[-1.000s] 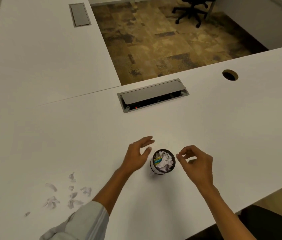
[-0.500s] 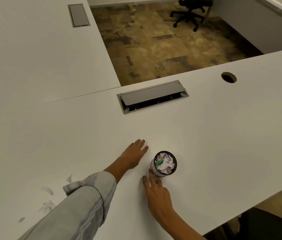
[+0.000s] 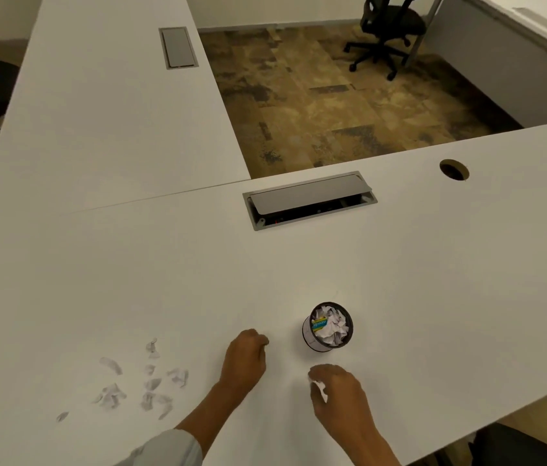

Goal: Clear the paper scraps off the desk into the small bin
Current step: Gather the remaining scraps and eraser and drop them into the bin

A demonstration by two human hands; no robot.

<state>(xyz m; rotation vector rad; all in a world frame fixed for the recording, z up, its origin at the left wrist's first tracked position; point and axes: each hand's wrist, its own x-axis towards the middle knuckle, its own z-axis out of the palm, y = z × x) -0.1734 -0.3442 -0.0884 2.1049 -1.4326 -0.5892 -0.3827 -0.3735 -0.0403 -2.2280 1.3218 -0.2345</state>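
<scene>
- White torn paper scraps (image 3: 137, 385) lie scattered on the near left of the pale desk (image 3: 433, 280), well apart from the small bin (image 3: 329, 327), which stands upright to the near right of centre, already heaped with crumpled paper
- Head view: the right hand (image 3: 339, 390) sits just near of the bin, curled and pinching a small white scrap (image 3: 320, 389) at its fingertips; the left hand (image 3: 245, 358) rests on the desk just left of the bin, clenched into a loose fist, and whether it grasps anything I cannot tell
- Judging by their look, the scraps are feather-light, limp and thin, so they will likely slide or flutter; best swept together and pinched in a bunch from above
- The bin looks light too and could tip if knocked; being full, new scraps may need pressing down
</scene>
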